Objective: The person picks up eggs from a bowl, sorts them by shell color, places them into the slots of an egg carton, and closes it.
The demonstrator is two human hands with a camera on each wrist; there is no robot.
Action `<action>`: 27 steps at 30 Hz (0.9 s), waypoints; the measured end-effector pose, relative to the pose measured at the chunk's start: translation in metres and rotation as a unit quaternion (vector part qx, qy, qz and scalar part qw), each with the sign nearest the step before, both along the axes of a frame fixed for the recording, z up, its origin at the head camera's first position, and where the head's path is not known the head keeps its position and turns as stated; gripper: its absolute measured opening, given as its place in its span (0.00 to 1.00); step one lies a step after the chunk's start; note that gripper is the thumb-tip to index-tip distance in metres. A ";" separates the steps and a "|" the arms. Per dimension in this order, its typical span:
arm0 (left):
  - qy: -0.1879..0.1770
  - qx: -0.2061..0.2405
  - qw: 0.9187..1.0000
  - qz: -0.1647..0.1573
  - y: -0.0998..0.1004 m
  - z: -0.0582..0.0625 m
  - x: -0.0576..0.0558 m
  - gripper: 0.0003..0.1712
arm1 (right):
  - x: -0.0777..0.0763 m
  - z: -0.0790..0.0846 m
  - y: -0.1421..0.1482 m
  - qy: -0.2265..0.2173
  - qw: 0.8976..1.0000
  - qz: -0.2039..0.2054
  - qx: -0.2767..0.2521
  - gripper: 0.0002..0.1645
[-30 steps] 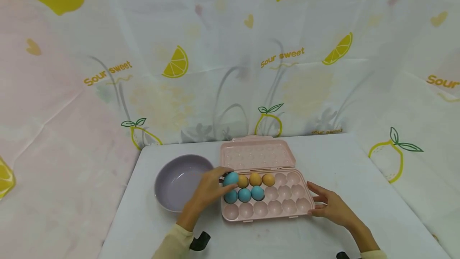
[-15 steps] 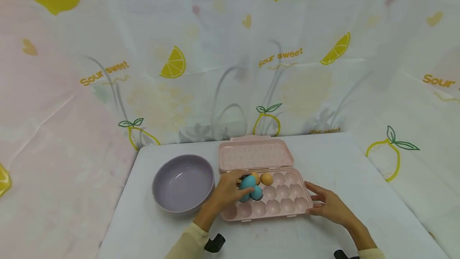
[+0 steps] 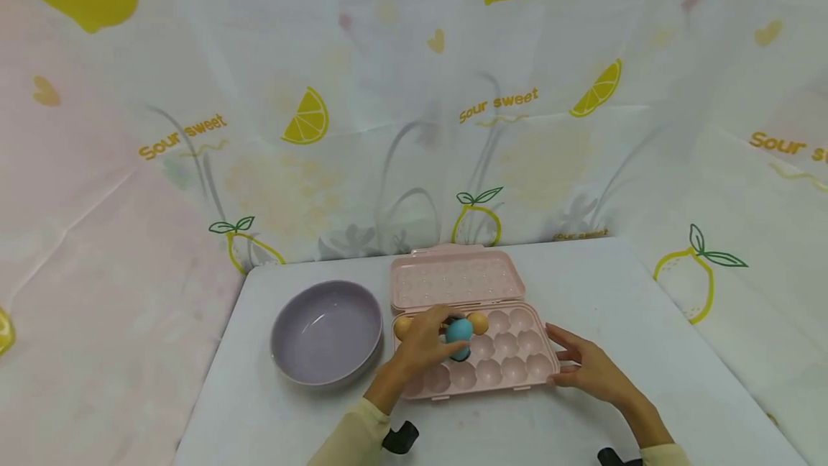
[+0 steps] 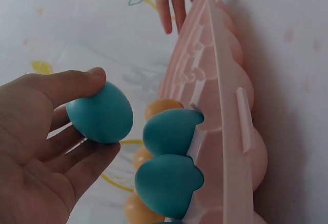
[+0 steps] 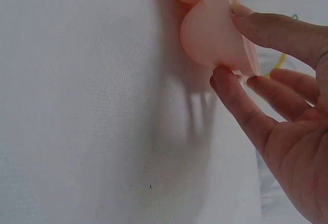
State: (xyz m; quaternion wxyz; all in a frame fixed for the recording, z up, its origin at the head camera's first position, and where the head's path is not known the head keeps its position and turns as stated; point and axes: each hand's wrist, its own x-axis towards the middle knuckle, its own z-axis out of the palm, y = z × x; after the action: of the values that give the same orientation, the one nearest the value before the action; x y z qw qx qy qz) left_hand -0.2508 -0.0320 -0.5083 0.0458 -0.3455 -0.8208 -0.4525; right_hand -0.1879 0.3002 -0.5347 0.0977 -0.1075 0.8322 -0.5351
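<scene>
A blue egg [image 3: 458, 331] is pinched between the thumb and fingers of my left hand [image 3: 422, 345], just above the pink egg carton [image 3: 542, 372]. In the left wrist view this held egg [image 4: 101, 112] is apart from the blue eggs [image 4: 165, 185] seated in the carton's cups. Orange-yellow eggs [image 3: 479, 323] sit in the back row, partly hidden behind the left hand. My right hand [image 3: 591, 369] grips the carton's right end; in the right wrist view the thumb presses its rim [image 5: 230, 24] and a finger touches it from below.
A round purple-grey bowl [image 3: 278, 344] stands left of the carton. The carton's lid [image 3: 456, 280] lies folded back toward the wall. Several cups at the right and front of the carton hold no egg. A white cloth [image 3: 621, 293] covers the table, and a lemon-print cloth hangs behind.
My left hand has carried the blue egg rightward, from the carton's left end to over the third column. The right hand keeps its grip on the carton's end.
</scene>
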 end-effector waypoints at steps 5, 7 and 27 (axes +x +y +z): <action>-0.015 -0.001 1.000 -0.007 0.009 -0.004 0.000 0.25 | 0.001 0.000 0.001 0.005 1.000 0.007 -0.005 0.56; -0.021 -0.003 1.000 -0.008 0.013 -0.004 -0.001 0.26 | 0.001 0.000 0.001 0.009 1.000 0.013 -0.013 0.57; 0.073 -0.109 0.991 -0.013 0.034 -0.017 -0.007 0.26 | 0.001 0.004 -0.001 -0.015 1.000 0.007 -0.016 0.61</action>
State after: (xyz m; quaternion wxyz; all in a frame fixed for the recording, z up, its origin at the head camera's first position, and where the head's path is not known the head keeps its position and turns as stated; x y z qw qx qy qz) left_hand -0.2579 0.0016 -0.5257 0.0618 -0.3908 -0.8553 -0.3345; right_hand -0.1868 0.2990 -0.5308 0.1119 -0.1065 0.8212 -0.5493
